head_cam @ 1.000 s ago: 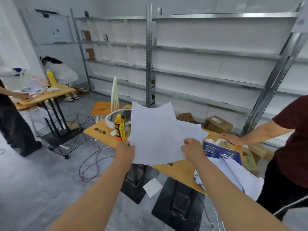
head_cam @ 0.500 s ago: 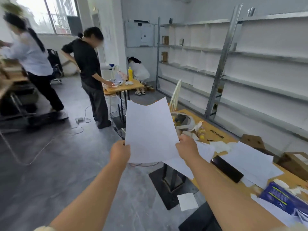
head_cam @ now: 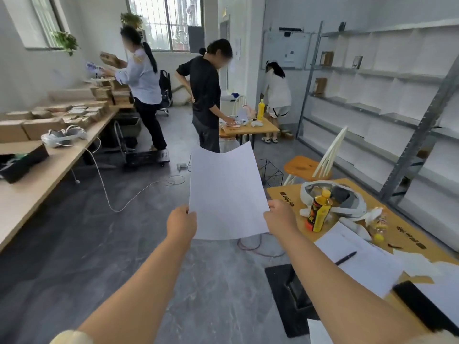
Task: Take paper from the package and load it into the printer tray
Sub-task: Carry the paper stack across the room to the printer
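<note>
At nine o'clock a long bench [head_cam: 37, 184] carries stacked cardboard boxes [head_cam: 74, 115]. At three o'clock an orange table [head_cam: 407, 234] holds a white headset [head_cam: 352, 202], a yellow drink bottle [head_cam: 319, 214], loose sheets [head_cam: 360, 259] and a black pen [head_cam: 346, 258]. Dead centre, raised over the grey floor [head_cam: 99, 244], is the paper [head_cam: 226, 192], upright with its top edge sagging. The left hand [head_cam: 181, 223] pinches its lower left corner; the right hand [head_cam: 282, 218] is closed on its lower right edge.
</note>
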The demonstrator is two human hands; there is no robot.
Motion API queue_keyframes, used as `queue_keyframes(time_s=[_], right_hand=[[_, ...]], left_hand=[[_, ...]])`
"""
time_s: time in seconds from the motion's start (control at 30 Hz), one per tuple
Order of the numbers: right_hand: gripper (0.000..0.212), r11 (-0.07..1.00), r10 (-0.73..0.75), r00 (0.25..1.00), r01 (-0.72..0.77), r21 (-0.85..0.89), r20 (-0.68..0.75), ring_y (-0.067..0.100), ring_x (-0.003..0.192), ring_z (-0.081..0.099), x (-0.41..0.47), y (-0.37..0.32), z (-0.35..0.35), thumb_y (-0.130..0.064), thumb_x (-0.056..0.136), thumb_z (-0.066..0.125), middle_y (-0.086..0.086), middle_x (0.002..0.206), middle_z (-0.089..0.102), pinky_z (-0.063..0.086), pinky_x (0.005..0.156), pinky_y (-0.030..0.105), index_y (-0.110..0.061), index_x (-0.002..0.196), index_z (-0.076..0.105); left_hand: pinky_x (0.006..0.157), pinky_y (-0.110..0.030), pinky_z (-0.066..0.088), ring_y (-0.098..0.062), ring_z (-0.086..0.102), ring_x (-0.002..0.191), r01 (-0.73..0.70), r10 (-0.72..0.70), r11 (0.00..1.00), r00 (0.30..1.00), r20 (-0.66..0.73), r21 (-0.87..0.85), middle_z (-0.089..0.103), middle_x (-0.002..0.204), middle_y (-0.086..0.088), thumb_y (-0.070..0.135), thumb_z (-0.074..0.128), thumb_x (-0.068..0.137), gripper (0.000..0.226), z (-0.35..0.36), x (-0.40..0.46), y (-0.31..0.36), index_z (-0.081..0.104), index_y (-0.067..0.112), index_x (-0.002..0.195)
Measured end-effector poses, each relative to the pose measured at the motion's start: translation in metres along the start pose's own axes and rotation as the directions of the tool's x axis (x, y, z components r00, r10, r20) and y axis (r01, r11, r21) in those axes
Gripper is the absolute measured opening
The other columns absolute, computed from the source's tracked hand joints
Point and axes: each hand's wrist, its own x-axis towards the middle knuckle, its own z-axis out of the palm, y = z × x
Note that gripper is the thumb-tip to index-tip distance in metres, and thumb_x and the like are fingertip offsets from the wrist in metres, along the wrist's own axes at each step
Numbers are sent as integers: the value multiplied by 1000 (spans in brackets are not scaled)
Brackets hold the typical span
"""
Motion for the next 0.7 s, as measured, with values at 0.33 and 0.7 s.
queue_keyframes(time_s=[0.33,0.7], right_hand=[[29,996,-85,993,86,-5,76,21,86,55,74,-64,90,3,86,44,12,110,66,43,68,27,-3,109,60],[30,984,-176,974,176,12,144,27,87,59,124,-139,172,2,84,43,11,107,66,51,76,35,-7,106,60]], left_hand=[[50,-29,22,-23,30,56,44,-45,999,994,-101,-12,37,58,-2,7,42,90,23,-52,105,-25,42,8,67],[55,-29,31,-23,39,64,79,-97,992,975,-200,-97,50,72,-8,6,40,91,15,-115,186,-40,53,8,85]])
